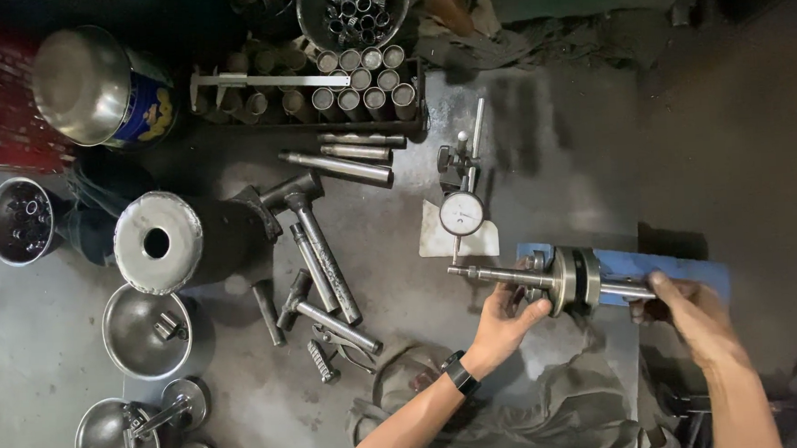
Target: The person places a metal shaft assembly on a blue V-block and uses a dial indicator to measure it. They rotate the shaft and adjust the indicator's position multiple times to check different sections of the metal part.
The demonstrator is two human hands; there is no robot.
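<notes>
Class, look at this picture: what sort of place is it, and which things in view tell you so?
Most likely a machine or repair workshop: a dial gauge stands on the grimy metal bench, a caliper lies across steel sleeves, and both hands steady a shaft.

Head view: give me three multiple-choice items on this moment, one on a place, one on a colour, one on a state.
1. Where is the dial gauge?
A. Just above the shaft's left end
B. Inside a bowl
C. On the red crate

2. What colour is the pad under the shaft?
A. Yellow
B. Blue
C. White

3. How is the shaft held?
A. By the left hand alone
B. By both hands
C. By neither hand

Key: 1 A, the gauge's stem points down at the shaft's thin end. 2 B, blue shows behind the discs. 3 B, the left hand grips near the middle and the right hand the right end.
</notes>
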